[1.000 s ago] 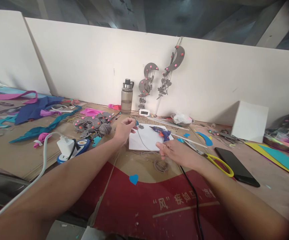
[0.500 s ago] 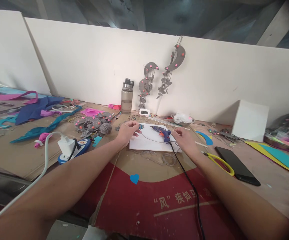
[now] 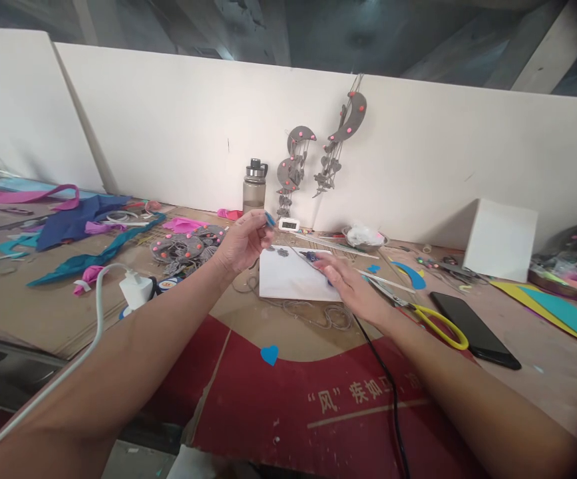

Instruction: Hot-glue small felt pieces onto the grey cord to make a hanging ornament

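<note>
My left hand [image 3: 248, 239] is raised above the left edge of a white board [image 3: 293, 283], its fingertips pinched on a small blue felt piece [image 3: 269, 219]. Thin grey yarn [image 3: 301, 306] lies in loose loops in front of the board. Over the right part of the board is my right hand [image 3: 341, 276], fingers stretched out across a dark blue glue gun [image 3: 310, 256]. The hand hides most of the gun; whether it touches it is unclear. Small grey felt shapes [image 3: 283, 252] rest at the board's back edge. A blue felt heart [image 3: 269, 354] lies nearer me on the cardboard.
Yellow-handled scissors [image 3: 438, 324] and a black phone [image 3: 472, 329] lie at right. At the back stand a water bottle [image 3: 254, 189] and a small white clock [image 3: 289, 225]. A white charger [image 3: 136, 291] and dotted grey felt pieces [image 3: 183, 247] are at left. A black cord [image 3: 388, 379] runs toward me.
My left hand has risen with the blue felt piece. My right hand has left the yarn and moved left and down over the glue gun, its fingers now spread from their pinch.
</note>
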`<state>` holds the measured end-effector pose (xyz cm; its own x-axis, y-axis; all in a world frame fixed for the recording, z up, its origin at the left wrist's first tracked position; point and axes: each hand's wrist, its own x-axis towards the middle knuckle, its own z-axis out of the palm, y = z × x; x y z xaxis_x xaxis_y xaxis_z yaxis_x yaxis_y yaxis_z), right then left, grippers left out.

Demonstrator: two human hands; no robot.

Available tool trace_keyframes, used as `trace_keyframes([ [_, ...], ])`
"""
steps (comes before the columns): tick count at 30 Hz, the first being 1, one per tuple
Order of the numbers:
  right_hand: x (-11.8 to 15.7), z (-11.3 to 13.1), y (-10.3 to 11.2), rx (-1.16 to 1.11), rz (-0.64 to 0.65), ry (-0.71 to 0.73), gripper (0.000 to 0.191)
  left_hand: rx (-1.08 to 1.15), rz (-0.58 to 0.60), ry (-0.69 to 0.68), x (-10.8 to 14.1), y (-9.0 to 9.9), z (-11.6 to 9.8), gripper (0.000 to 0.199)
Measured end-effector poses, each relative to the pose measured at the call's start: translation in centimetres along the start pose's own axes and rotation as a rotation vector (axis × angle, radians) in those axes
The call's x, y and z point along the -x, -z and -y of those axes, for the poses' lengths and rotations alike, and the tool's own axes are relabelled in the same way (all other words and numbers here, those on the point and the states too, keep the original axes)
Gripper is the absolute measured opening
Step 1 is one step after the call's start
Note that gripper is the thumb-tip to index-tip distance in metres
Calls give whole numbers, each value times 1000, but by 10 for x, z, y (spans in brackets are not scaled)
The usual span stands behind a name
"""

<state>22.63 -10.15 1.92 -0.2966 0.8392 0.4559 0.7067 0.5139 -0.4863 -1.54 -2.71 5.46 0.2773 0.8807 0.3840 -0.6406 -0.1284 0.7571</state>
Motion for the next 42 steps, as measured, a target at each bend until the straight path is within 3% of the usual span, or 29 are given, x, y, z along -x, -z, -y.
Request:
trace_keyframes([
  [4,8,30,1,-242,350,-86,56,-18,-82,-57,-2,-1,-8,15],
  [9,14,68,20,-607,693,-110,60,-30,-197,-52,-12,19,6,12],
  [12,13,71,30,-566,815,-107,65,-21,-262,-56,-15,28,15,14],
  [17,10,49,25,-41,551,-81,47,56,-298,-79,-15,29,12,16],
  [22,9,41,17,-262,461,-332,36,88,-303,-64,-13,22,6,12],
  [24,6,39,17,-315,303,-353,34,63,-290,-48,-12,19,7,12],
  [28,-3,23,21,-289,-128,-315,26,16,-226,-14,-10,16,14,13],
  [31,-9,1,23,-309,-305,-333,23,-22,-163,-1,-8,17,21,13],
  [35,-10,-31,13,-180,-325,-369,23,-77,-129,41,-5,19,34,16],
  [42,-20,-50,-16,183,-88,-525,45,-206,-100,166,3,13,51,21],
])
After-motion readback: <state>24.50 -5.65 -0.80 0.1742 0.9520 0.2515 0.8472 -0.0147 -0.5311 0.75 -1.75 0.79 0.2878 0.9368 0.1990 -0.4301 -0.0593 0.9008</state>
